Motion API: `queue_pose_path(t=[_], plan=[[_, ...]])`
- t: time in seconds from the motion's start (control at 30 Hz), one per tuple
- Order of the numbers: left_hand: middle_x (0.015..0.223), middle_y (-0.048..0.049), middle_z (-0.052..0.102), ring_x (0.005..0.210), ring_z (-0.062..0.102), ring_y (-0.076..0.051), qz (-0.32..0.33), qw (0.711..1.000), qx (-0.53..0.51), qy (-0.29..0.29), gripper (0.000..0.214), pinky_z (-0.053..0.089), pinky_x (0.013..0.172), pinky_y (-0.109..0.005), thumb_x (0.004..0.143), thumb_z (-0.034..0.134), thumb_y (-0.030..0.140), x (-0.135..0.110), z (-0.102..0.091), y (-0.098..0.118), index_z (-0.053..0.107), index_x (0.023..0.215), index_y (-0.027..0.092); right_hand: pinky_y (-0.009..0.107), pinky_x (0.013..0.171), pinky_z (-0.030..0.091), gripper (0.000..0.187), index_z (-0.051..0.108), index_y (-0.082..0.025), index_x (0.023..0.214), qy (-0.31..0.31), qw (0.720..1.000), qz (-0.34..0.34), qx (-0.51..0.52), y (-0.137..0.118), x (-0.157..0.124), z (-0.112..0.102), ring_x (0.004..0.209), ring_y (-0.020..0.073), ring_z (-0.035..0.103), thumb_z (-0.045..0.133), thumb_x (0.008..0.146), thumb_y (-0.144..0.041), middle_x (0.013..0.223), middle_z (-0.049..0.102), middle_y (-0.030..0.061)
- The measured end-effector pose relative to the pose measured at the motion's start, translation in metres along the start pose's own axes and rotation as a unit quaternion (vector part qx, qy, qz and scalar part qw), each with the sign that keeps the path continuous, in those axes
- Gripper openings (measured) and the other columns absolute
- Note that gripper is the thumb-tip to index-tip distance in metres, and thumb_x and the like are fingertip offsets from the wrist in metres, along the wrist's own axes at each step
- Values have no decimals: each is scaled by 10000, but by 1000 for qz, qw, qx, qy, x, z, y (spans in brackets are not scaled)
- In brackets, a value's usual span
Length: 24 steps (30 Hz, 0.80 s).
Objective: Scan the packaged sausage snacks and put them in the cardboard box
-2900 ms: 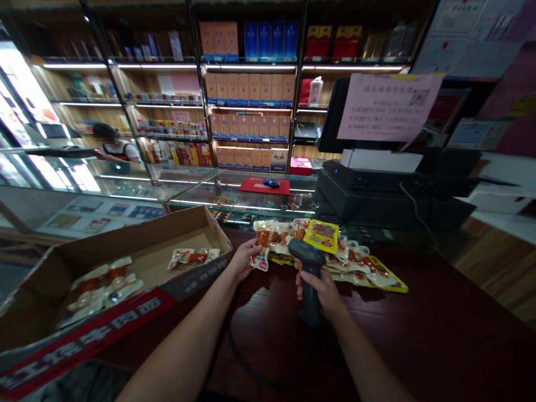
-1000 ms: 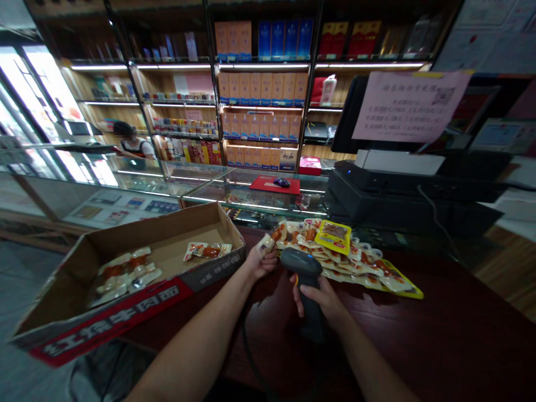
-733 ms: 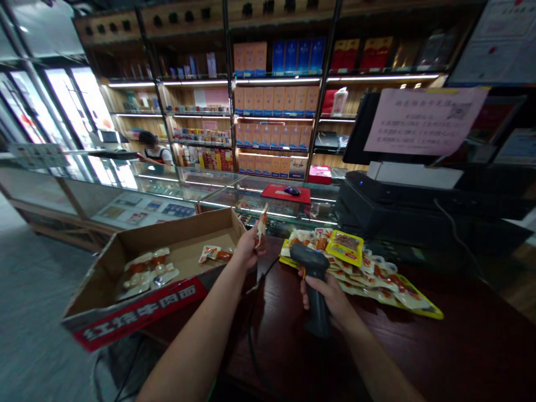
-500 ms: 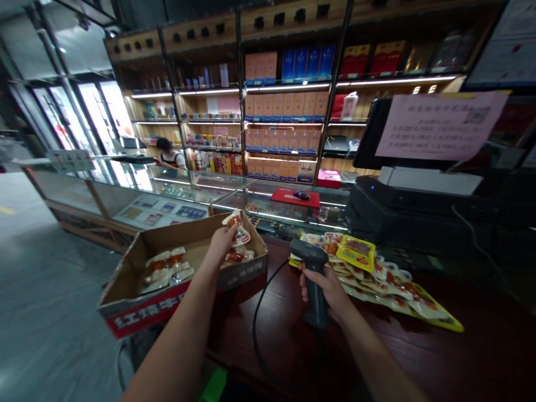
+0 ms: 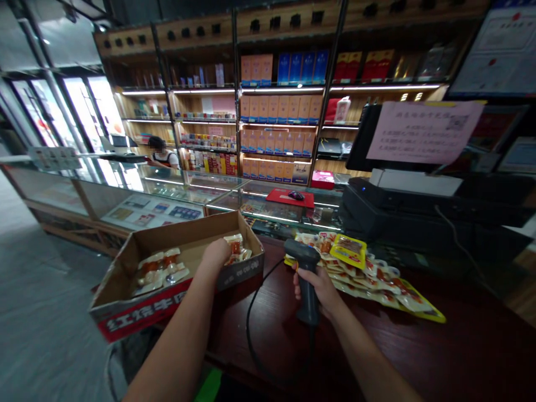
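My right hand (image 5: 312, 282) is wrapped round the handle of a dark barcode scanner (image 5: 307, 254), its head tilted up and its black cable looping to the left. My left hand (image 5: 216, 255) reaches into the right end of an open cardboard box (image 5: 142, 310). There it is closed on a clear vacuum food packet (image 5: 234, 242) with brown contents; its fingertips are partly hidden. A second packet (image 5: 242, 255) lies just under it. In the box's left part lie several similar packets (image 5: 163, 271).
A heap of packets (image 5: 377, 282) lies right of the scanner on the dark red counter (image 5: 268, 324), a yellow pack (image 5: 349, 251) on top. Behind stand a monitor (image 5: 360, 139), a glass display counter (image 5: 192, 195) and a red mat (image 5: 276, 195) with a mouse. Another person (image 5: 163, 153) sits far left.
My left hand has lowered the food packet from above the box's right end down into it. My right hand still holds the scanner. The view has shifted slightly.
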<state>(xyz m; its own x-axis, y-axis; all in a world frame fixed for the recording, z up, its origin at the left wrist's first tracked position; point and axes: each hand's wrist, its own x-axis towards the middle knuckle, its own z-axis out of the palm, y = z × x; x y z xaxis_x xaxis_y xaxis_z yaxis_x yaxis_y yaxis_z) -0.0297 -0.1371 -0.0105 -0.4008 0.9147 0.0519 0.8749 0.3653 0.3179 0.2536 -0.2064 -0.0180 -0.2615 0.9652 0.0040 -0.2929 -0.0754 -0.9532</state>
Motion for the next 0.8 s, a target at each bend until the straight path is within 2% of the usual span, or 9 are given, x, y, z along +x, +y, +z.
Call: queue_pose_path(t=[0.1, 0.17, 0.23, 0.33, 0.5, 0.67, 0.8], plan=[[965, -215, 655, 898, 628, -284, 12, 999, -10, 37, 382, 453, 718, -338, 840, 377, 363, -11, -4, 18, 655, 895, 108, 236, 382, 480, 293, 584, -137, 822, 12, 1000, -3, 3, 2, -1, -8, 394, 112, 546, 688, 643, -345, 542, 600, -22], [951, -175, 659, 892, 619, -251, 77, 990, -52, 107, 364, 441, 747, -328, 852, 363, 357, -22, -4, 41, 639, 907, 126, 234, 382, 479, 290, 589, -139, 819, 28, 1000, -6, 6, 2, -2, -15, 397, 113, 549, 691, 642, -345, 546, 601, -20], [904, -119, 664, 866, 608, -204, 155, 972, -109, 137, 297, 427, 763, -290, 843, 402, 329, -33, 4, 69, 636, 868, 149, 235, 386, 479, 293, 595, -142, 823, 42, 999, -14, 11, 3, -2, -24, 406, 115, 552, 695, 640, -347, 550, 602, -19], [819, -70, 657, 800, 591, -164, 231, 953, -173, 97, 218, 419, 731, -252, 805, 481, 306, -46, 29, 114, 643, 795, 160, 238, 396, 483, 304, 601, -148, 835, 62, 997, -39, 29, 6, -3, -40, 414, 116, 553, 700, 635, -356, 561, 608, -18], [845, -81, 647, 809, 590, -168, 267, 947, -181, 22, 233, 424, 727, -250, 784, 523, 335, -49, 71, 180, 667, 787, 152, 239, 394, 484, 308, 602, -151, 836, 107, 989, -76, 71, 13, -2, -63, 407, 113, 546, 704, 627, -354, 560, 613, -18], [914, -144, 643, 901, 592, -211, 283, 950, -130, 9, 291, 428, 802, -274, 805, 490, 329, -41, 81, 227, 682, 844, 114, 241, 402, 490, 292, 600, -147, 833, 112, 987, -91, 73, 15, 2, -71, 414, 114, 551, 694, 643, -347, 564, 618, -16], [967, -199, 633, 953, 585, -245, 290, 948, -124, -40, 227, 418, 830, -294, 767, 520, 214, -37, 81, 248, 674, 858, 73, 239, 391, 486, 312, 595, -147, 850, 121, 986, -92, 69, 14, 2, -70, 407, 117, 550, 694, 639, -354, 556, 615, -17]])
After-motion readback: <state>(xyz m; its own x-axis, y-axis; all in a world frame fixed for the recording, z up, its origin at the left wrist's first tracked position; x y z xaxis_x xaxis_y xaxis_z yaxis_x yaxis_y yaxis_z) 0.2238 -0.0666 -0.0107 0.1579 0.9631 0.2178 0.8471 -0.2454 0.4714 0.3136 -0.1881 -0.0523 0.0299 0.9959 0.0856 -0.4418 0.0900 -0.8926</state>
